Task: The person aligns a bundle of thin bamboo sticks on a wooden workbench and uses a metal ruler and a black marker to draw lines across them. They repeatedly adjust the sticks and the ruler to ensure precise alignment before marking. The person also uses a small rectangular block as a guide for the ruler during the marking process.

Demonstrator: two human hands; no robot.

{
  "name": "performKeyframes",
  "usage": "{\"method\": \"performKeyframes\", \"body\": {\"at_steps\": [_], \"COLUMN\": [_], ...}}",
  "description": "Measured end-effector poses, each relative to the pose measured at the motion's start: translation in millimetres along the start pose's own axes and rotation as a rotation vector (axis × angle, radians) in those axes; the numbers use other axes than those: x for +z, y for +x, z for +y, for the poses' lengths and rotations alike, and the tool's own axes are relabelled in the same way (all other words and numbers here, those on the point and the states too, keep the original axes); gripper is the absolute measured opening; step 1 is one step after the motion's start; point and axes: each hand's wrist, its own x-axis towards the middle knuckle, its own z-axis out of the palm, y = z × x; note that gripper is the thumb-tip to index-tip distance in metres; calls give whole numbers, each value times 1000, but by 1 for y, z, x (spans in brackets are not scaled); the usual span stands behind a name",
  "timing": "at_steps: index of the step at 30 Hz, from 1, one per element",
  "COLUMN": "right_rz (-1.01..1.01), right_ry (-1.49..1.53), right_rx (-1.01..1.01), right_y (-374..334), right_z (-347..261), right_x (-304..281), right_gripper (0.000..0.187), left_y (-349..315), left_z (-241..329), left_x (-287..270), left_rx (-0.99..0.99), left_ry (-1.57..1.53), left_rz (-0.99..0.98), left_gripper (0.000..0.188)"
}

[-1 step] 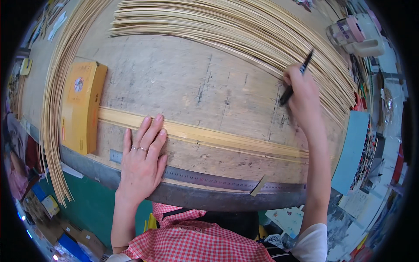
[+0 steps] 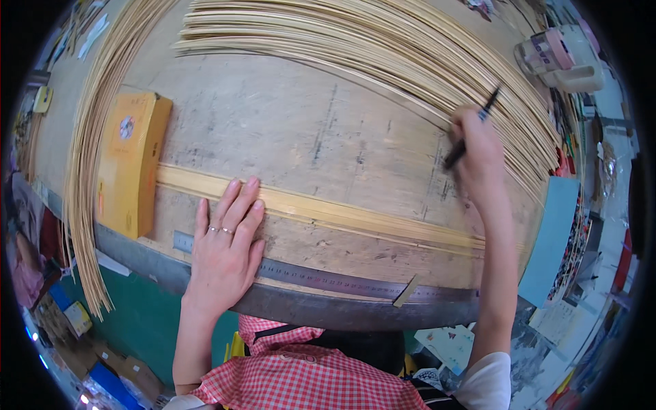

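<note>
Head view: marking step appears in hand, left hand (image 2: 224, 249) flat, fingers together, pressing the bamboo strip bundle (image 2: 321, 212) beyond the steel ruler (image 2: 328, 280), while right hand (image 2: 478, 154) pinches a black pen (image 2: 470, 130) farther back, likely needing careful alignment next.

Desk: a worn, pale wooden desk (image 2: 328, 116) with dark scratches and pencil marks, its near edge a dark rounded rim.
Far side: a broad sheaf of thin pale bamboo strips (image 2: 383, 41) fanned across the top, running down toward the right edge.
Left side: a second bundle of long thin bamboo strips (image 2: 85, 171) curving along the left edge and hanging past the near rim.
Left block: a flat yellow rectangular box (image 2: 130, 164) lying just beside that bundle.
Middle: a narrow band of straight light bamboo slats (image 2: 342, 215), one end touching the yellow box.
Near edge: a long grey metal ruler (image 2: 321, 279) along the rim, a small bamboo offcut (image 2: 407, 292) lying across it.
</note>
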Motion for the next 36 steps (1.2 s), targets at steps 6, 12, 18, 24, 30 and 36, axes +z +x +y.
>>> {"method": "performKeyframes", "body": {"at_steps": [6, 12, 18, 24, 30, 36], "right_rz": [-29, -112, -115, -119, -111, -226], "right_ry": [266, 365, 336, 277, 266, 240], "right_rx": [-10, 49, 35, 19, 21, -102], "right_y": [-49, -99, -99, -104, -104, -89], "right_z": [-13, -16, -30, -32, -52, -122], "right_x": [-32, -31, -27, -26, -26, -13], "right_gripper": [31, 41, 43, 42, 44, 34], "left_y": [1, 1, 0, 2, 1, 2], "left_z": [-4, -1, -3, -1, 0, -1], "left_x": [-1, -2, 0, -2, -2, 1], "left_rx": [34, 22, 22, 16, 21, 23], "left_ry": [35, -1, 6, -8, 58, 56], "left_rz": [36, 18, 25, 17, 38, 36], "left_gripper": [55, 63, 63, 62, 55, 57]}}
